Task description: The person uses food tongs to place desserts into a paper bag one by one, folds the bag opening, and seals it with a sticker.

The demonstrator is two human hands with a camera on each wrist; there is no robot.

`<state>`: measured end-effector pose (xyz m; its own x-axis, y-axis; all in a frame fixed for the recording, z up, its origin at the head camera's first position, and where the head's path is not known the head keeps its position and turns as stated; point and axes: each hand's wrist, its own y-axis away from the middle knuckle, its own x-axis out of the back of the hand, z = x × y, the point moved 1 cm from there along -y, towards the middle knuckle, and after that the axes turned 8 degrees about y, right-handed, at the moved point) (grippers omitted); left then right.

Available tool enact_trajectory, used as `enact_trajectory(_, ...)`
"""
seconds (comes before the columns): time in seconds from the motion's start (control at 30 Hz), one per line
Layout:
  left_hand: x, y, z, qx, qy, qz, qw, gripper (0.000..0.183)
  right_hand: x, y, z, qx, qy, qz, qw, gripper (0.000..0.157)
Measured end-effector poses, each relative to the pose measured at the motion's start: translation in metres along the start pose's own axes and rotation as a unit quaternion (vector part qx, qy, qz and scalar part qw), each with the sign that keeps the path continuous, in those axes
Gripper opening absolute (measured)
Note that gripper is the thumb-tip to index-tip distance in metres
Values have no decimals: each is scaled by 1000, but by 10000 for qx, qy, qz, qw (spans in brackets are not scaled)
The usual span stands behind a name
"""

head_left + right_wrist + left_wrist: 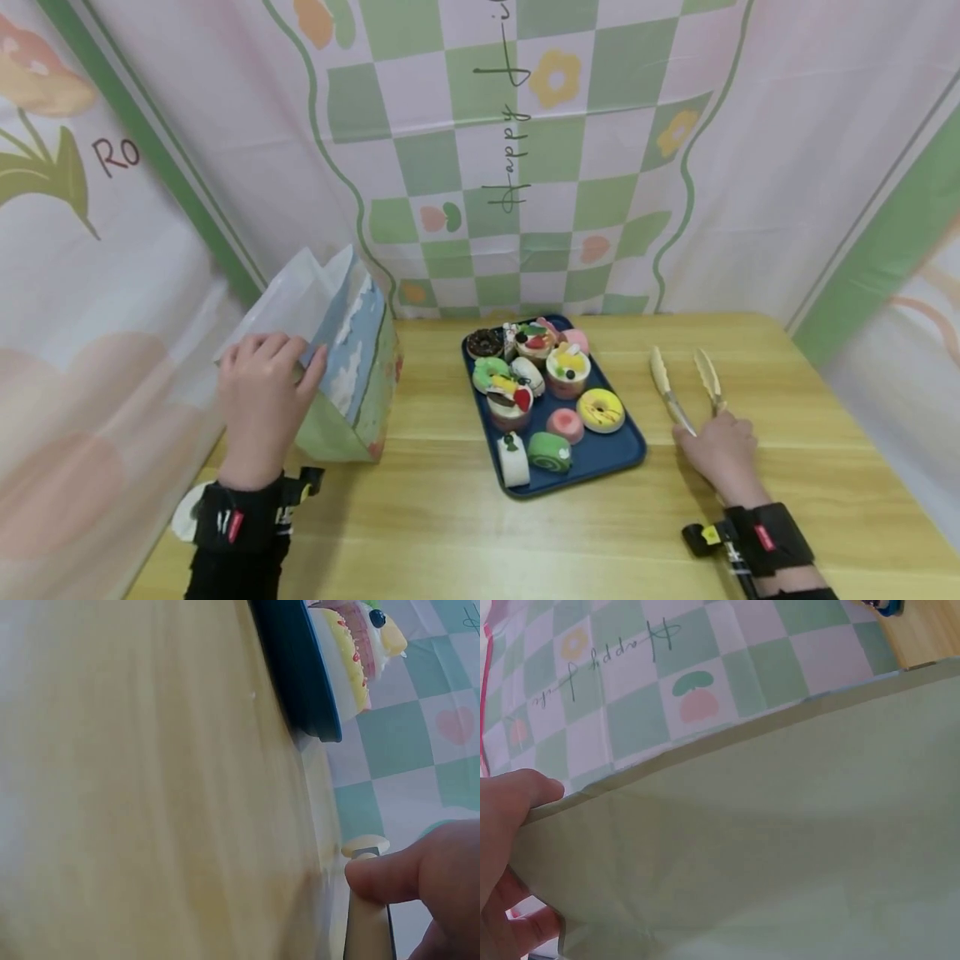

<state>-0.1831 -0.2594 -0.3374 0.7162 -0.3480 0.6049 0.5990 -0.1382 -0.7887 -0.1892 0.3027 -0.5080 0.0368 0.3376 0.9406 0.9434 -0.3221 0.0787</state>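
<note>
Paper bag (352,408): was pinched at its rim by the left hand (262,400). Tongs (707,375): were gripped by the right hand (723,454), arms spread ahead of it. Blue tray (611,457): was set between both hands, separating tongs from bag, laden with cakes (550,452) and doughnuts (615,417). Table (420,542): was spread beneath. Checked cloth (517,158): was hung beyond both grips.

Two hands in play, left hand (261,392) and right hand (720,454), with two wrist straps (238,517)! One paper bag (351,367), one pair of tongs (670,400), one tray (611,454), one table (435,533). And the sweets: three doughnuts (601,410), three fruit-topped cups (567,372), two rolls (550,452), one pink dome (565,426) up front; the back row's too crowded to call!
</note>
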Motion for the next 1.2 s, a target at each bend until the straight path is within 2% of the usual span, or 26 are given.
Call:
enact_trajectory(0.23, 3, 0, 12, -2, 294, -13, 9996, 29, -3, 0, 6, 91, -225, 58, 9997, 84)
enact_trajectory(0.5, 7, 0, 20, -320, 550, -15, 9980, 32, 1, 6, 6, 324, -627, 158, 9974, 89)
enact_trajectory(0.77, 17, 7, 26, -602, 643, -393, 9953, 31, 7, 17, -4, 672, -615, 24, 9958, 94)
enact_trajectory(0.97, 18, 11, 32, -752, 845, -90, 9935, 34, 14, 21, -10, 588, -502, -91, 9970, 96)
enact_trajectory(1.1, 16, 12, 38, -847, 925, 132, 9920, 43, 22, 25, -13, 428, -622, -423, 9962, 99)
enact_trajectory(1.2, 14, 12, 44, -948, 922, 215, 9910, 47, 25, 26, -14, 383, -666, -612, 9952, 107)
